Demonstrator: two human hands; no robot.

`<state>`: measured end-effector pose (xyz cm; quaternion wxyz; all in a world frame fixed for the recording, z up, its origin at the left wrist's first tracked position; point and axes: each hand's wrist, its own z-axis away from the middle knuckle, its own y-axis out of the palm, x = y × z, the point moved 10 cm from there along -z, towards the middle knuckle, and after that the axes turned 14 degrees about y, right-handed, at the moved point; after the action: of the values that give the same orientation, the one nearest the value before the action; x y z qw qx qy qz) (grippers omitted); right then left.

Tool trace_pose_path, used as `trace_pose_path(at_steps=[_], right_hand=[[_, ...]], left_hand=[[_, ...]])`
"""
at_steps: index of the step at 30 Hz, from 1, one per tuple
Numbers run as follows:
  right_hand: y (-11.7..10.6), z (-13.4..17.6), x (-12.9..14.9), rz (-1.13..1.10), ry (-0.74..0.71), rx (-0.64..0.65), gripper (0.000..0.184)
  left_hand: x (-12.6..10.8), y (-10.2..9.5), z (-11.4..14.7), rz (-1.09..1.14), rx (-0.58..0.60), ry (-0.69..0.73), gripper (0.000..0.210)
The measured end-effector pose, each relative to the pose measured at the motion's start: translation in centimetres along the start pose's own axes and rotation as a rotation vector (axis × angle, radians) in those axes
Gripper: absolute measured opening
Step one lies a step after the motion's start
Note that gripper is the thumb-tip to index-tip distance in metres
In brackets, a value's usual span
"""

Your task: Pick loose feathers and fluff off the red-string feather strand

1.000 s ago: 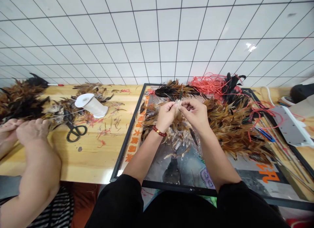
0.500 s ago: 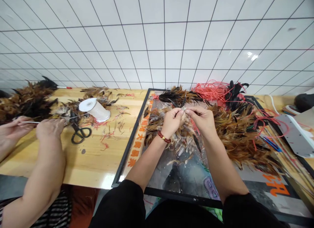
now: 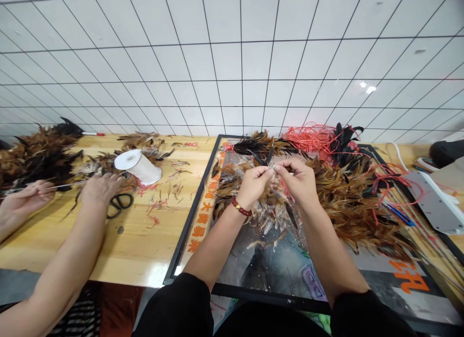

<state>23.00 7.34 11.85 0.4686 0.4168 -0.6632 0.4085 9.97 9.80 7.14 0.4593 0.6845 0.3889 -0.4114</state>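
My left hand (image 3: 253, 184) and my right hand (image 3: 299, 180) meet over the framed board, thumbs and forefingers pinched together. Between the fingertips is a feather (image 3: 268, 155), its dark tip pointing up toward the wall; the pinched end is mostly hidden. Below them lies a heap of loose pale and brown feathers (image 3: 270, 216). Long brown feather bunches (image 3: 344, 201) spread to the right of my right hand. A darker feather bunch (image 3: 253, 144) bound with red at one end lies behind my hands, beside a tangle of red string (image 3: 308, 139).
On the left, a co-worker's hands (image 3: 101, 187) stretch a thin white cord near a white spool (image 3: 141, 168) and black-handled scissors (image 3: 119, 206). More feathers (image 3: 36, 158) lie there. At right are a blue tool (image 3: 400, 214) and a white-grey box (image 3: 435, 201).
The co-worker's one hand has moved right, over part of the scissors, with the cord drawn between both hands. My hands keep pinching in nearly the same place.
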Motion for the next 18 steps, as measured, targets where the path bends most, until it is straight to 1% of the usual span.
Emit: trace_pose_path(at_steps=[3,5,10,15,18], right_hand=[[-0.3,-0.4,-0.5,-0.134,0.067,0.03,0.008],[-0.7,-0.4,-0.3,-0.192,0.07,0.015,0.007],[-0.6,-0.1,0.3,-0.193,0.033,0.023,0.005],[-0.1,-0.4,-0.2,-0.166,0.027,0.054,0.009],[0.4,-0.8,-1.5,-0.223,0.118,0.118,0.018]], left_hand=[[-0.4,-0.1,0.1,0.061,-0.025,-0.027,0.03],[-0.4,0.1,0.2,0.088,-0.008,-0.047,0.03],[-0.5,0.8,0.5,0.124,0.048,-0.033,0.035],[0.1,0.8,0.5,0.145,0.05,-0.066,0.032],[0.1,0.6,0.3,0.115,0.068,-0.057,0.033]])
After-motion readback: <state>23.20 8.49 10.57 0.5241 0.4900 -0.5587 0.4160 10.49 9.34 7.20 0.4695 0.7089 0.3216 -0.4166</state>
